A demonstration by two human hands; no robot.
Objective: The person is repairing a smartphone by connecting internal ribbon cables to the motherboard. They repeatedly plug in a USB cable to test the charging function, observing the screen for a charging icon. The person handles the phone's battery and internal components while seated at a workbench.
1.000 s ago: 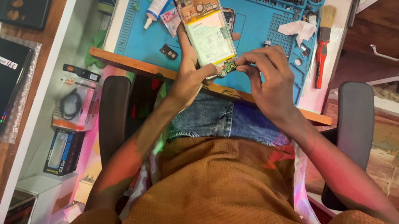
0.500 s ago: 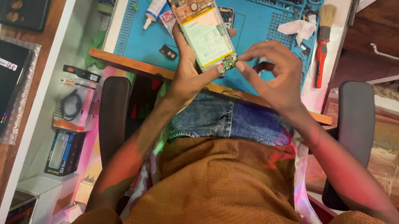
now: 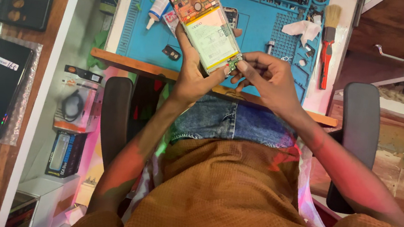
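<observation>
Left hand (image 3: 193,75) grips an opened smartphone (image 3: 205,25), back cover off, battery and circuit boards showing. Fingers wrapped round phone's left edge, thumb on lower right corner; phone tilted, held above blue repair mat (image 3: 265,32) at the near desk edge. Right hand (image 3: 268,75) at phone's bottom end: thumb and forefinger pinched together on a small green part (image 3: 232,64) of the lower board, other fingers curled loosely. Can't tell if the part is loose or fixed. On mat: white glue tube (image 3: 159,1) just left of phone, red-handled brush (image 3: 328,39) to right, crumpled white tissue (image 3: 301,30) beside brush. Black office chair armrests (image 3: 114,114) flank the lap.
</observation>
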